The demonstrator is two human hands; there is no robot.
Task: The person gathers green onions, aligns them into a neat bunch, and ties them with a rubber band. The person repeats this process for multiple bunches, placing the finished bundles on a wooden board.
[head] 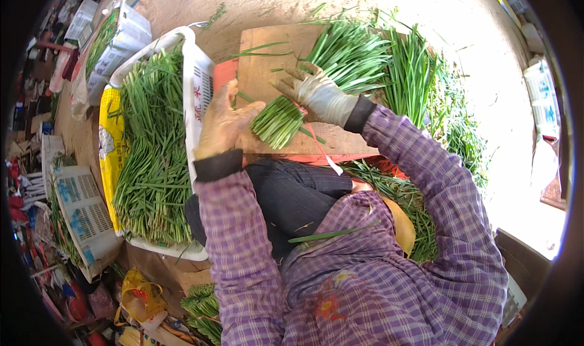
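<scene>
A small bundle of cut green stalks, looking like garlic chives (279,121), lies on a wooden board (264,42) in front of me. A red tie with a loose, pale-ended tail (323,147) is at its upper right end. My right hand (321,92), in a pale soiled glove, rests at that end with fingers spread; whether it grips the bundle is hidden. My left hand (226,122), also gloved, is just left of the bundle, thumb and fingers apart, holding nothing. Loose long green leaves (351,56) are spread over the board's right part, beyond my right hand.
Left of the board stands a white plastic basket (191,67) full of stalks. A yellow printed bag (112,149) lines its outer side. More crates (86,213) stand farther left. Leaf scraps (461,136) litter the right side. Tied bundles (203,307) lie at lower left.
</scene>
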